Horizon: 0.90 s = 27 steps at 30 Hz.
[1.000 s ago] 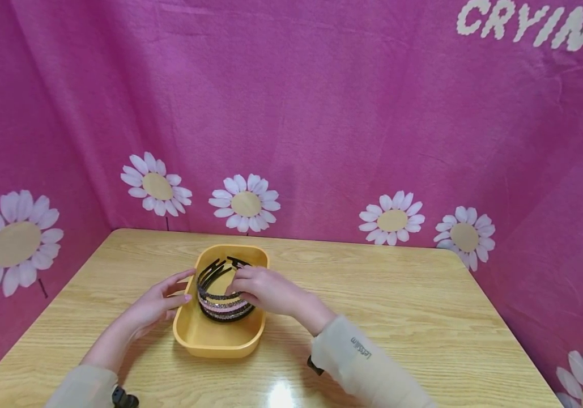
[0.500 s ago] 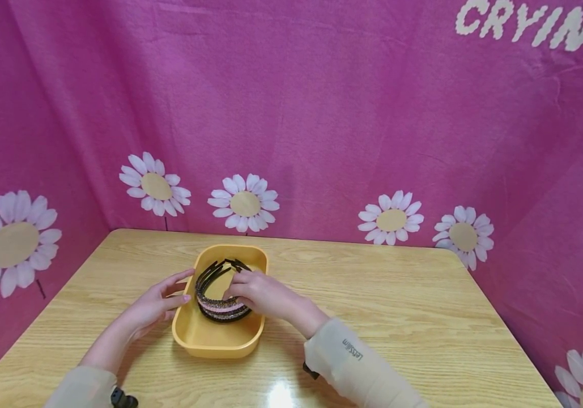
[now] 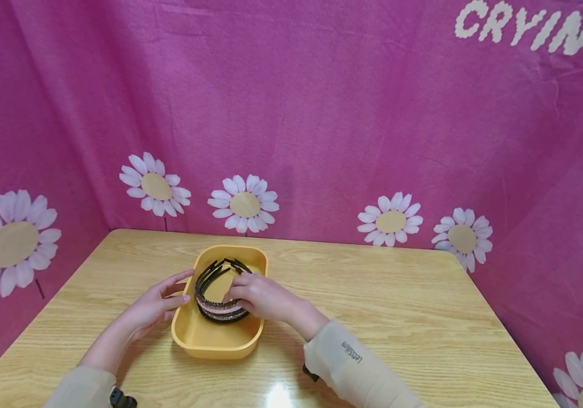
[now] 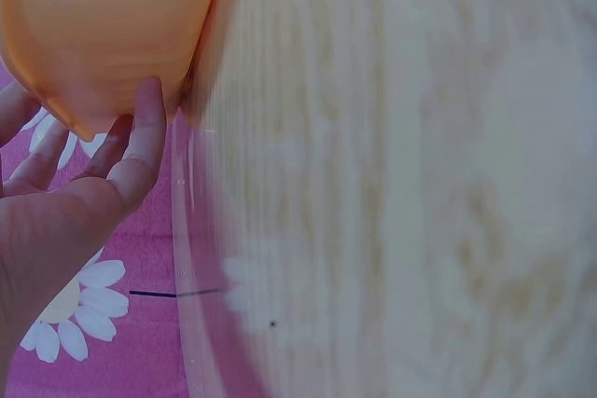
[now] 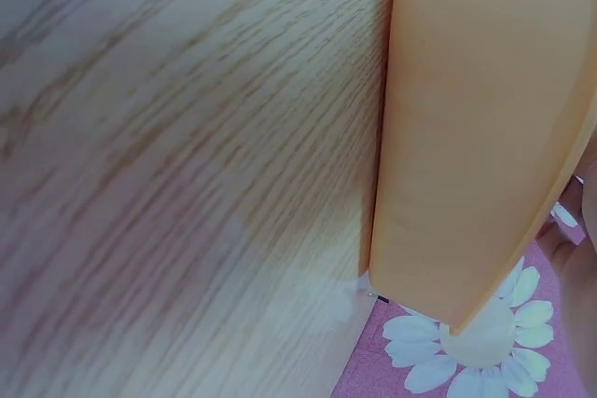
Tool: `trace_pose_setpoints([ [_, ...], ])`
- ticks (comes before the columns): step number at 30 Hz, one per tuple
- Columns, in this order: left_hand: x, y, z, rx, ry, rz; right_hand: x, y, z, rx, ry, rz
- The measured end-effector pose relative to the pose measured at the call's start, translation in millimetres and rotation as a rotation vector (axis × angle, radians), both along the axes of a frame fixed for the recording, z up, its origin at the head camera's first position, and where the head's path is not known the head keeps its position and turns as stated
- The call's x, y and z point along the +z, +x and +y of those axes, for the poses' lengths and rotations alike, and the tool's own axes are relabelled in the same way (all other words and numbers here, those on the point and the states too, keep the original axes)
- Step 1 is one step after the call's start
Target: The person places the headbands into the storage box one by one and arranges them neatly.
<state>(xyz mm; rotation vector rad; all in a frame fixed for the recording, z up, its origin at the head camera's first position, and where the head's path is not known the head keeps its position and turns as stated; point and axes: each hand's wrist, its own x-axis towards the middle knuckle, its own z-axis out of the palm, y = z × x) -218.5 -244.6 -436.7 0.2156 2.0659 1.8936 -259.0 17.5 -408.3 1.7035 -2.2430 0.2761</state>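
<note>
Several headbands [image 3: 215, 308] lie stacked in a yellow plastic tub [image 3: 209, 340], their black tips toward the far end. Glittery dark bands and a pink one show at the front of the stack. Reaching over the tub's right rim, my right hand [image 3: 259, 296] pinches a dark glittery headband at the right of the stack; the hand covers part of it. My left hand [image 3: 154, 305] rests against the tub's left side with fingers spread. In the left wrist view, the fingers [image 4: 145, 142] touch the tub's outer wall [image 4: 112, 34].
The tub stands on a light wooden table [image 3: 373, 317], left of the middle. A pink cloth [image 3: 311, 113] with printed daisies hangs behind the table and along both sides.
My right hand has lowered the dark glittery headband onto the stack and moved slightly left. In the last half second it has barely moved. The left hand stays at the tub's side.
</note>
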Motion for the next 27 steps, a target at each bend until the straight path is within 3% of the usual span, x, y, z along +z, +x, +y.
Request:
trace_pose_setpoints([
  [14,3.2,1.5,1,0.008,-0.019,-0.005,7.4,1.8,8,-0.028,-0.023,-0.018],
  [23,4.2,1.1,0,0.008,-0.028,-0.003,30.0,11.8,28,-0.074,-0.051,-0.03],
  [27,5.2,1.1,0,-0.008,-0.044,0.032,42.0,16.1,42,-0.069,-0.082,-0.028],
])
